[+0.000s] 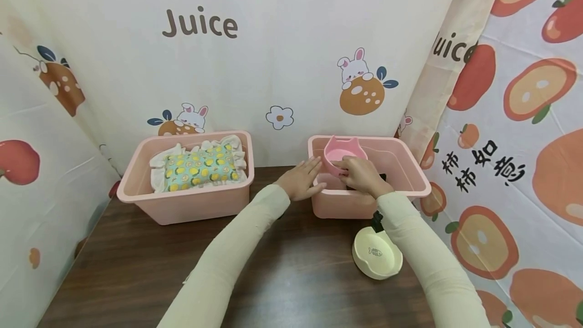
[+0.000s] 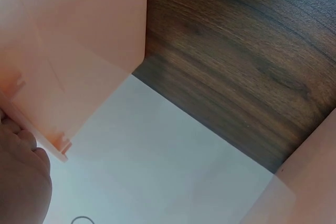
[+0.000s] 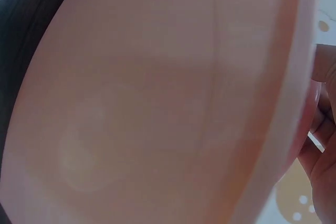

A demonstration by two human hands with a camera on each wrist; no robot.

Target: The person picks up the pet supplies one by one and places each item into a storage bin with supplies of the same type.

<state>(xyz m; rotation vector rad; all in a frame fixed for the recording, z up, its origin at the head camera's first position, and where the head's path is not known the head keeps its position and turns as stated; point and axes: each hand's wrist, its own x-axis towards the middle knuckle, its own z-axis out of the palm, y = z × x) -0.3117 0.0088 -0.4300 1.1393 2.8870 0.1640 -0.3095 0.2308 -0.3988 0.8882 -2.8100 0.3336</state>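
In the head view, my right hand (image 1: pixel 362 175) pinches the near edge of a pink cat-eared bowl (image 1: pixel 341 150), which is tilted inside the left part of the right-hand pink bin (image 1: pixel 375 194). The right wrist view has the bin's wall (image 3: pixel 142 98) filling most of it, with my right hand (image 3: pixel 324 129) at the far right edge. My left hand (image 1: pixel 300 178), its fingers extended, rests on the left rim of that bin. Part of the left hand (image 2: pixel 23 177) shows beside the rim in the left wrist view.
A second pink bin (image 1: pixel 196 205) on the left holds a frilled lemon-print cushion (image 1: pixel 200 166). On the dark wooden table (image 1: pixel 291 277), a pale yellow bowl with a fish print (image 1: pixel 375 252) sits before the right bin. Printed curtains (image 1: pixel 291 65) enclose the back and sides.
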